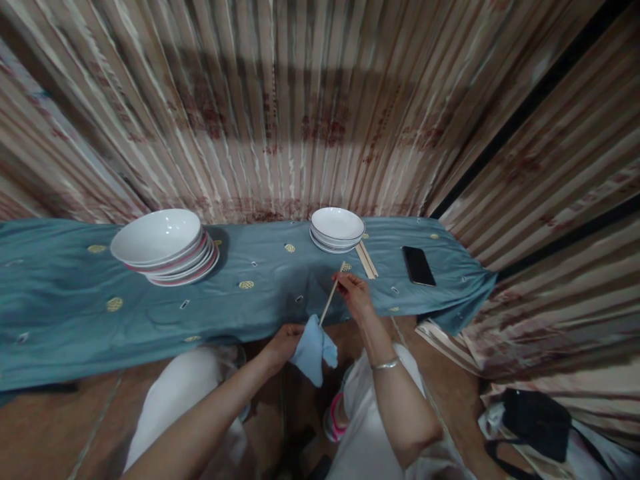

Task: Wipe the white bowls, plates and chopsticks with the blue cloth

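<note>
My right hand (353,293) pinches a thin wooden chopstick (329,300) near its upper end, and the stick slants down to the left. A light blue cloth (313,352) is wrapped around the chopstick's lower part and hangs below the table's front edge. My left hand (286,345) is closed on the cloth's left side, with its fingertips partly hidden behind the fabric. Beyond my right hand, several more chopsticks (367,259) lie side by side on the table, next to a stack of small white bowls (337,225) with dark rims.
A tall stack of larger white bowls and plates (159,241) stands on the left of the table, which has a teal patterned cloth (260,303). At the right lies a black phone (419,266). Pleated curtains (300,113) hang behind; a black bag (536,424) rests at lower right.
</note>
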`<state>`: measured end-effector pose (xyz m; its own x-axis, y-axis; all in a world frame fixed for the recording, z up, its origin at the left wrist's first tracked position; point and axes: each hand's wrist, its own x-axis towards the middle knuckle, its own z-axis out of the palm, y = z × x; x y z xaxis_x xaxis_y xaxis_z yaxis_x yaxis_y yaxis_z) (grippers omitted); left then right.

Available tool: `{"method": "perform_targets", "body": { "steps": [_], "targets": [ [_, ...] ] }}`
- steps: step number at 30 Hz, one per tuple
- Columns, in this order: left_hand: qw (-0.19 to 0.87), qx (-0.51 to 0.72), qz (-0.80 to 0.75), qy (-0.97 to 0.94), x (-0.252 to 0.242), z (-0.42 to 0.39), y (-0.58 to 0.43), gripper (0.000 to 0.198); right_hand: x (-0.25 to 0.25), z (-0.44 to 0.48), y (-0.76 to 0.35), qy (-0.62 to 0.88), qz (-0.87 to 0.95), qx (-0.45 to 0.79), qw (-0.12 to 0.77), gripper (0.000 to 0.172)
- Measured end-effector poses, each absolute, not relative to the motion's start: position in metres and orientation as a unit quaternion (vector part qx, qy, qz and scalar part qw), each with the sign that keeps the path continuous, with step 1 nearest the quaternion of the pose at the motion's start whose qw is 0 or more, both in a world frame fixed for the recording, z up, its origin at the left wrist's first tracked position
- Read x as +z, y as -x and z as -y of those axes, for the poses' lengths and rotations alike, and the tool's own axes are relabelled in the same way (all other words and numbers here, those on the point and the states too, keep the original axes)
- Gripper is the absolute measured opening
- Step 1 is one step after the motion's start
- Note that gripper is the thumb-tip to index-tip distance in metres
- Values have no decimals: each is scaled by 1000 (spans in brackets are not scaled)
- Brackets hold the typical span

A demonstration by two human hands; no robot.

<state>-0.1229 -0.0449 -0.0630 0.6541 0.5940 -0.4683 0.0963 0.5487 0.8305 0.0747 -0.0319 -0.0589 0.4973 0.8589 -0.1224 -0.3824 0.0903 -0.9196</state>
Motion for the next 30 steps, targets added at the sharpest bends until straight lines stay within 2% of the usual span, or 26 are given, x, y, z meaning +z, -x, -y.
{"method": "perform_targets", "body": {
  "steps": [12,26,30],
  "targets": [
    [795,149,-389,-442,-65,46,124,34,-57,31,-73,461,241,504,689,32],
    [790,208,-397,-419,-63,35,117,33,-60,39,-50,524,322,546,568,36],
    [789,207,-398,-420,-66,33,119,31,-59,39,-51,520,340,543,565,35]
  ]
}}
